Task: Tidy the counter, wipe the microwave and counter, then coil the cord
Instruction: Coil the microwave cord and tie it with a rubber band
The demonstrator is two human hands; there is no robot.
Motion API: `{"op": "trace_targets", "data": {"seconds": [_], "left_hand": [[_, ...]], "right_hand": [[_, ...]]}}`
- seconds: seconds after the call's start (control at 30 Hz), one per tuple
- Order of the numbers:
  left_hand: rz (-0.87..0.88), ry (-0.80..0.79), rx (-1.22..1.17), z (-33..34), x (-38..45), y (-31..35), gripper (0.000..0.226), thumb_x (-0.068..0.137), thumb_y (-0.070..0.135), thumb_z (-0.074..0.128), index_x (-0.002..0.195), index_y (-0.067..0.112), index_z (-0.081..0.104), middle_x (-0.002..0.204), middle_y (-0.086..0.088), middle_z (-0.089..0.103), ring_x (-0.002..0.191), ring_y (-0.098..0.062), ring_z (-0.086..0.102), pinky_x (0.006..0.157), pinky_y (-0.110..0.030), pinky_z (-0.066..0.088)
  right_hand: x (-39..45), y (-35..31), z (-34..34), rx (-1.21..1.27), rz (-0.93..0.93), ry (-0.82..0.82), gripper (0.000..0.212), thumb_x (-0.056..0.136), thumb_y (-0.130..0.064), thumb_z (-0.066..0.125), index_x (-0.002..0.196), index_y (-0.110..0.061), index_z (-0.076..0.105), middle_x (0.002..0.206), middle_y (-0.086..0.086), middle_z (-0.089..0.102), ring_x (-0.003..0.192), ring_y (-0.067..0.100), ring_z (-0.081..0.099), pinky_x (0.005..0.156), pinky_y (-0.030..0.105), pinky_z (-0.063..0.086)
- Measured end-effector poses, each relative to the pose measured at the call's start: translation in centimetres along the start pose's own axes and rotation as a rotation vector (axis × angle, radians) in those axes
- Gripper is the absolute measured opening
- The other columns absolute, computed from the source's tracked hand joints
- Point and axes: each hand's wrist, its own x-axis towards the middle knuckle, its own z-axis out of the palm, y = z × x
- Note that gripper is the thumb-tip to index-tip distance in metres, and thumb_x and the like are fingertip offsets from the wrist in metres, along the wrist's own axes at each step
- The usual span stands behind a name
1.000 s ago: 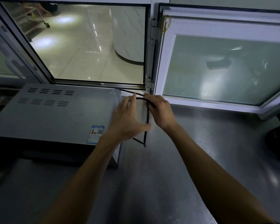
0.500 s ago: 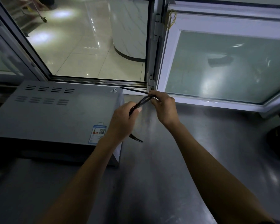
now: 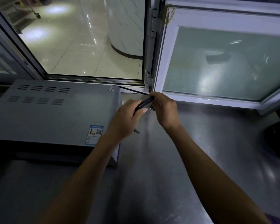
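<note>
Both hands work over the steel counter [image 3: 176,167], just right of the microwave [image 3: 52,113]. L hand [image 3: 124,120] grips the folded black cord [image 3: 144,103], fingers curled round the bundle; a loop end pokes out below the palm. R hand [image 3: 166,109] pinches the cord's upper end near the plug prongs [image 3: 151,109]. One cord run leads from microwave rear corner to R hand, along the window frame [image 3: 153,62]

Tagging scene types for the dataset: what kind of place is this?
Probably a commercial kitchen or canteen serving hatch: a stainless steel counter, a microwave beside a hinged pass-through window, and a tiled public floor beyond the opening.
</note>
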Motion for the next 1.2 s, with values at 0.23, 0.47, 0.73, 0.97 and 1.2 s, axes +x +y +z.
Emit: {"op": "trace_targets", "data": {"seconds": [0.23, 0.47, 0.73, 0.97, 1.2], "left_hand": [[-0.128, -0.080, 0.205, 0.6, -0.9, -2.3, 0.028, 0.100, 0.043, 0.044, 0.108, 0.019, 0.054, 0.086, 0.005, 0.056, 0.074, -0.009, 0.056, 0.065, -0.028, 0.047], [-0.091, 0.090, -0.060, -0.2, 1.0, -1.0, 0.023, 0.101, 0.019, 0.049, 0.085, 0.005, 0.058, 0.063, -0.006, 0.050, 0.052, -0.011, 0.042, 0.049, -0.024, 0.033], [-0.045, 0.102, -0.174, 0.0, 3.4, -0.9, 0.019, 0.102, 0.017, 0.049, 0.102, 0.012, 0.067, 0.087, -0.003, 0.067, 0.082, -0.023, 0.062, 0.075, -0.046, 0.049], [-0.080, 0.118, -0.222, 1.8, 4.8, -0.6, 0.020, 0.104, 0.015, 0.048, 0.108, 0.010, 0.067, 0.082, 0.015, 0.064, 0.073, 0.000, 0.055, 0.067, -0.014, 0.039], [-0.148, 0.100, -0.271, 3.5, 6.4, -0.8, 0.024, 0.106, 0.029, 0.040, 0.110, 0.019, 0.061, 0.102, 0.009, 0.070, 0.099, -0.013, 0.066, 0.089, -0.047, 0.054]], "right_hand": [[0.8, 1.2, -0.4, 0.053, 0.164, 0.057, 0.025, 0.095, -0.001, 0.052, 0.111, -0.009, 0.069, 0.098, 0.003, 0.069, 0.081, 0.010, 0.058, 0.075, 0.018, 0.044], [0.3, 1.0, 0.3, 0.121, 0.284, -0.008, 0.015, 0.101, -0.013, 0.051, 0.107, -0.018, 0.065, 0.084, -0.006, 0.060, 0.066, 0.005, 0.058, 0.063, 0.020, 0.047], [-0.4, 1.4, 0.4, 0.021, 0.241, -0.023, 0.016, 0.104, -0.022, 0.052, 0.116, -0.017, 0.062, 0.090, 0.001, 0.069, 0.077, 0.023, 0.063, 0.069, 0.042, 0.052], [-1.5, 0.3, 1.1, 0.152, 0.388, -0.036, 0.019, 0.105, -0.023, 0.048, 0.119, -0.016, 0.058, 0.090, 0.004, 0.069, 0.078, 0.024, 0.063, 0.070, 0.045, 0.051], [-2.6, -1.3, 1.3, 0.262, 0.450, -0.139, 0.055, 0.097, -0.026, 0.060, 0.147, -0.017, 0.039, 0.132, -0.001, 0.059, 0.117, 0.009, 0.059, 0.100, 0.024, 0.050]]}}
